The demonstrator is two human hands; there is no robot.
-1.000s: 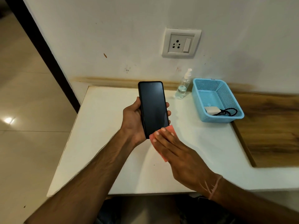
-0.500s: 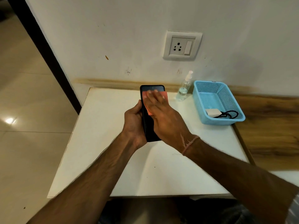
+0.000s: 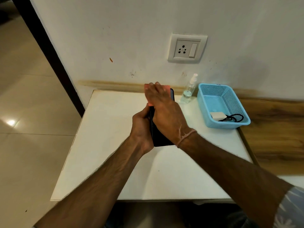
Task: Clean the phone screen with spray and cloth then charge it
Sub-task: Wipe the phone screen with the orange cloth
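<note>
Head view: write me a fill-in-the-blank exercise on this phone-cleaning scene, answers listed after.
The left hand grips the black phone while the right hand presses a pink ____ on its screen.
The white charger and black cable lie in the blue ____.
The wall socket has ____ plugged into it.
Answers: cloth, basket, nothing.

We take this for a room in a home: a scuffed white-painted wall (image 3: 131,30) carrying a socket-and-switch plate (image 3: 187,48), glossy beige floor tiles (image 3: 29,145), a dark door frame (image 3: 49,51), and a small white counter (image 3: 105,145) beside a wood-grain surface (image 3: 276,129).
</note>
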